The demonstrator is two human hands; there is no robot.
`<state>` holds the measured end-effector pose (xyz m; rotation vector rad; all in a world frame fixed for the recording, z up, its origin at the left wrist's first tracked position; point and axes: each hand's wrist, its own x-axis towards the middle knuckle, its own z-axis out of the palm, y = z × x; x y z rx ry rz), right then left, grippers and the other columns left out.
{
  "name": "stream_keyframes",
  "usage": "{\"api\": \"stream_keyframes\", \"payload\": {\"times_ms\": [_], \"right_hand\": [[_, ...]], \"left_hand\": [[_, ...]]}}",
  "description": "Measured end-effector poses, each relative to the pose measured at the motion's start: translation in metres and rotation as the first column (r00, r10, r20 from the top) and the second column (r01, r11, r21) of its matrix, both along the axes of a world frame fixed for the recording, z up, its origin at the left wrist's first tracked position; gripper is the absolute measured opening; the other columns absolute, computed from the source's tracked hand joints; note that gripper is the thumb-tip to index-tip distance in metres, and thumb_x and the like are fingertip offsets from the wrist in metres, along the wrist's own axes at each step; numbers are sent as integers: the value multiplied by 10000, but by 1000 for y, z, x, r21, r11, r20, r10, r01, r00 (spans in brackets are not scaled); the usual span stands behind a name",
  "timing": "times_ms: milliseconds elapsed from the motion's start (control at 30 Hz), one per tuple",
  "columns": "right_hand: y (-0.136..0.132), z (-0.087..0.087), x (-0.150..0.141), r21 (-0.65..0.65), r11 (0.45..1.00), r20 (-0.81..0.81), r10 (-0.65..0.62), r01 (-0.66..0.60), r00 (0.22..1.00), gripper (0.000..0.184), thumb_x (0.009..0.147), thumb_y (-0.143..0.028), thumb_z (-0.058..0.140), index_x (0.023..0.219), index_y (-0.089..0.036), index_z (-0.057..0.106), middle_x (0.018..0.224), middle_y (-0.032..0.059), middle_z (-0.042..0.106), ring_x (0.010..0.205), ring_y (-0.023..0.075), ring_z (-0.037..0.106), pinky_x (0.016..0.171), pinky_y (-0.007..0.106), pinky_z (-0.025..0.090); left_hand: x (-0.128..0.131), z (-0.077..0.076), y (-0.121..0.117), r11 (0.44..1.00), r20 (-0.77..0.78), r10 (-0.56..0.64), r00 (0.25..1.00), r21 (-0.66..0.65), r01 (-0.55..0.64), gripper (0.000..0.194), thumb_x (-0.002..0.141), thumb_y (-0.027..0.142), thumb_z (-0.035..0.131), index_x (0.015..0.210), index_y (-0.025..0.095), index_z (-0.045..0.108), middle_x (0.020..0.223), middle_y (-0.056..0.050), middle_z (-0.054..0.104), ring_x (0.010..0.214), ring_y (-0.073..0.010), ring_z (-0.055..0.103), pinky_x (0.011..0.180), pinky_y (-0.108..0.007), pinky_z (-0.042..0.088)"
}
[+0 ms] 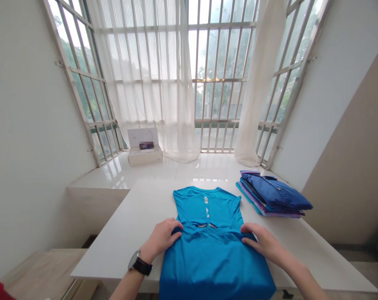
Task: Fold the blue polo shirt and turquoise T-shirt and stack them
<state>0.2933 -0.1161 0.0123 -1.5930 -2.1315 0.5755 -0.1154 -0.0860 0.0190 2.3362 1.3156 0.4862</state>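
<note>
Where the left hand (172, 233) meets the cloth, thumb and fingers are clamped on the nine-o'clock edge of the blue shirt (215, 262); the right hand (254, 238) pinches the three-o'clock edge likewise. Shirt lies at six o'clock on the white worktop (120, 239), collar toward twelve, lower part running past the near edge. Fabric smooth, faintly shiny: probably light, limp, slightly slippery, hardly fragile. Side edges seem the best hold, pinched level; wrinkles cross between. At two o'clock from the shirt, near its shoulder, a folded clothes stack (278, 193), likeliest obstacle to a wide right-side sweep. At eleven, well apart, an open white box (144, 157) on the window ledge (189, 171).
</note>
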Motion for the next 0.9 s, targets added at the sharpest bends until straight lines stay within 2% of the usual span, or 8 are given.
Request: {"api": "stream_keyframes", "payload": {"times_ms": [133,267,367,433,700,900], "right_hand": [[-2,1,-1,7,1000,17,-13,13,1000,226,811,-400,647,965,-235,642,1025,65,698,957,245,633,868,353,482],[-3,2,-2,46,999,36,19,-21,999,126,835,-353,608,827,-235,567,905,43,666,858,215,615,792,333,477],[-3,0,-2,73,995,21,61,-63,998,118,867,-349,575,829,-238,559,963,53,667,919,216,614,847,337,471],[-4,-2,0,68,994,15,81,-82,997,140,880,-371,571,837,-237,572,1041,66,668,988,222,614,901,344,464],[-8,4,2,28,999,50,39,-41,998,201,850,-417,622,815,-221,592,1161,99,644,1083,245,608,958,359,463],[-17,14,0,62,997,82,32,-37,996,188,855,-412,622,799,-232,623,1098,72,640,994,230,629,887,348,487]], "left_hand": [[0,2,-1,1000,-14,5,1000,0,-5,235,889,300,613,1120,276,653,1145,-33,672,1059,-224,623,929,-321,472],[1,3,-2,999,-7,-8,1000,33,9,108,879,264,635,980,258,673,1138,-29,660,1085,-220,594,929,-319,471],[1,2,-1,995,35,-70,997,78,67,58,870,199,648,897,245,672,1163,-14,663,1144,-208,559,992,-309,435],[2,3,-1,993,30,-98,995,74,95,64,876,183,644,889,240,669,1100,-7,686,1093,-197,575,980,-305,436],[8,13,5,993,-142,-90,986,66,100,107,868,239,682,972,233,660,1050,-26,677,1013,-224,586,885,-329,444],[8,16,2,987,-183,-123,975,79,140,14,901,215,657,908,227,654,963,-11,675,966,-205,588,834,-297,432]]}}
